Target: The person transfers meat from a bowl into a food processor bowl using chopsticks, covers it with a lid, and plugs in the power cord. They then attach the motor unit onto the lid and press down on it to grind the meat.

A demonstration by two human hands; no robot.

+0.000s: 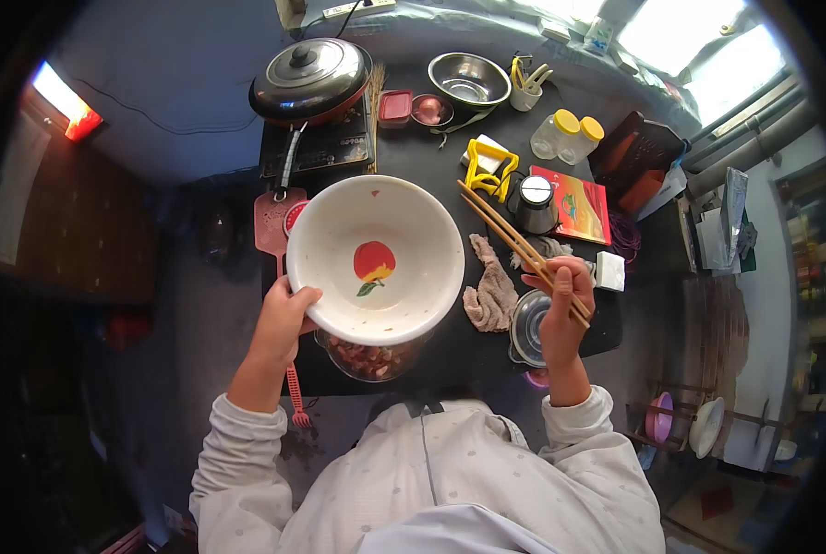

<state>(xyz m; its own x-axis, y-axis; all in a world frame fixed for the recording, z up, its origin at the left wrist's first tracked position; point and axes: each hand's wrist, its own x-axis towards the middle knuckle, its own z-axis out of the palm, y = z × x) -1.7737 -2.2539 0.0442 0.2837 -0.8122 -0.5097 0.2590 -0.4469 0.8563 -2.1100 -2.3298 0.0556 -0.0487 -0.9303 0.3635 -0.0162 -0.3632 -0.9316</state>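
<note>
1. From my remote view, I had my left hand (283, 319) pinching the near-left rim of a white bowl (422, 231), its thumb lapping over the edge and the other fingers mostly hidden.
2. The bowl was tilted so that its inside faced the camera; I saw a red fruit print on the bottom and a few small specks sticking to the wall.
3. It partly covered a clear bowl (373, 377) of chopped food at the near edge of the table (413, 157); I couldn't tell whether the two touched.
4. My right hand (568, 291) was closed around a pair of wooden chopsticks (508, 229), which slanted toward the far left.
5. Below that hand, partly hidden by it, was a round container with a clear lid (526, 325), and just left of this lay a crumpled cloth (492, 291).
6. At the far left, a lidded pan (307, 85) sat on a black cooktop (346, 148).
7. To the far right I saw a steel bowl (438, 79) and two jars with yellow lids (558, 136).
</note>
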